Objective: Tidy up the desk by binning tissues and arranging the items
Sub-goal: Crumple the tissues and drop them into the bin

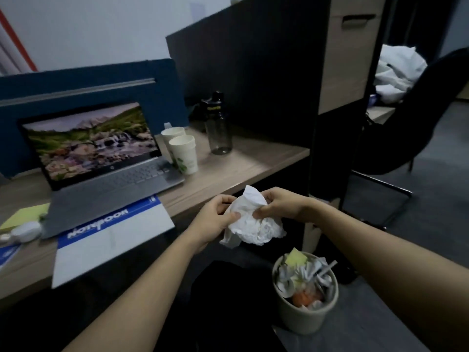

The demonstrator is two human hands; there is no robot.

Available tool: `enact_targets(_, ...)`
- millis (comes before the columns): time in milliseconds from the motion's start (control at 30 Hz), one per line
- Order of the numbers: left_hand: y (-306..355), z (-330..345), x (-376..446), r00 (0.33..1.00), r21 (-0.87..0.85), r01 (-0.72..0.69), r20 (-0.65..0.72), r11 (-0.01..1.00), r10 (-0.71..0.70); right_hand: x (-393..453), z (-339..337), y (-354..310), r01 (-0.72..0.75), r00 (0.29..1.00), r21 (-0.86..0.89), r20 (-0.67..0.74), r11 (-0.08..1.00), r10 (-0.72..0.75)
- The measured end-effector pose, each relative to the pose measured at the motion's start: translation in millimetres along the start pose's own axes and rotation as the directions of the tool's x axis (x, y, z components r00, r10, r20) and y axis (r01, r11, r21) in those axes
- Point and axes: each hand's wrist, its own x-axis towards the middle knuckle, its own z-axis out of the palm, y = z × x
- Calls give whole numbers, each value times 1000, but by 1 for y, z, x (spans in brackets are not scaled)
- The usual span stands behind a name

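I have both bare forearms reaching forward and converging above the bin (305, 290). My left hand (215, 215) sits up and to the left of the bin, fingers curled, thumb pressed onto the tissue wad (253, 222). My right hand (278, 203) is directly over the bin, knuckles up, fingertips pinching the same wad from the other side.
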Motion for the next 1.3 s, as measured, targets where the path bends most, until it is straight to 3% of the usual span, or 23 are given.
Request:
enact_targets(333, -116, 87, 43, 972, 39, 232, 34, 972, -233, -13, -6, 127, -199, 971, -70, -146, 977, 188)
enact_targets(600, -200, 132, 74, 903, 11, 407, 148, 913, -404, 0, 2, 239, -417, 896, -95, -211, 904, 391)
enact_targets(767, -233, 146, 101, 884, 47, 437, 162, 898, -438, 9, 5, 277, -483, 848, -11, -254, 876, 465)
enact_targets(1000, -264, 178, 115, 873, 56, 459, 159, 887, -462, 11, 7, 313, -583, 785, -122, -340, 803, 518)
enact_targets(1300, -279, 197, 127, 878, 92, 433, 182, 897, -443, 0, 2, 344, -646, 709, -90, -438, 758, 552)
